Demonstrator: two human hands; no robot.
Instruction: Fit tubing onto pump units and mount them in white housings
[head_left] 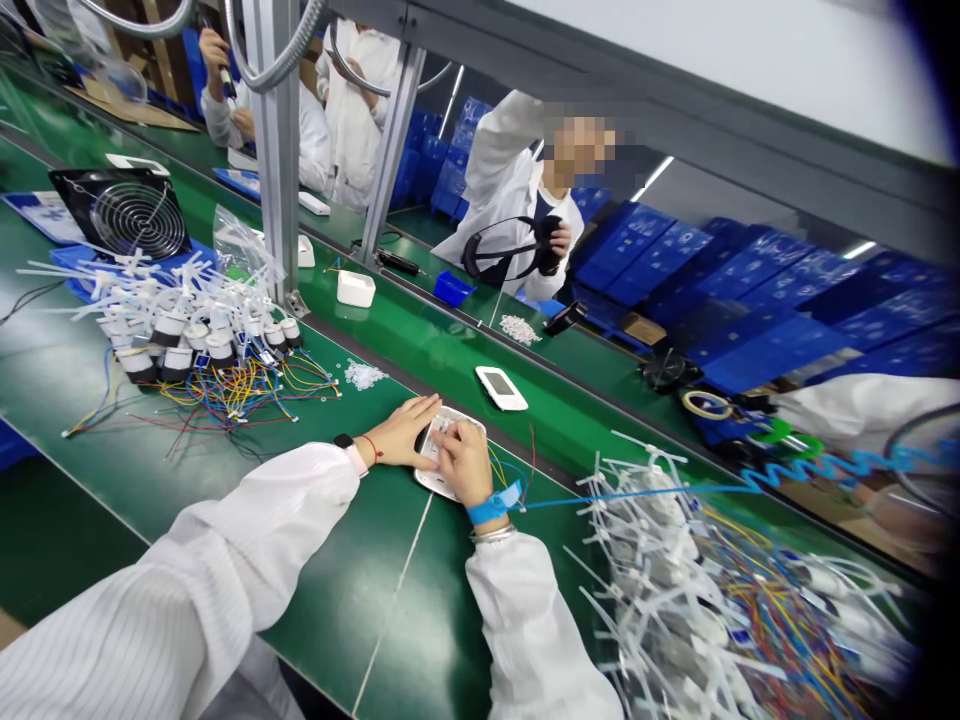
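Observation:
A white plastic housing [427, 478] lies on the green table, its inner side facing up. My left hand [401, 432] braces it at the left, fingers stretched along the far edge and thumb over the near side. Over the housing's middle, my right hand [465, 460] is closed in a pinch; whatever its fingertips hold is hidden. Thin red, yellow and blue wires [531, 465] come out beside the right hand. A blue wrist strap [495, 503] with a cord circles my right wrist.
Bundled white parts with cable ties [202, 325] and coloured wires lie left; another heap [675, 560] lies right. Small clear rings [365, 375] sit near my left hand. Beyond are a white-framed display unit [501, 388], a white box [355, 288] and a fan [139, 215]. Co-workers stand across the line.

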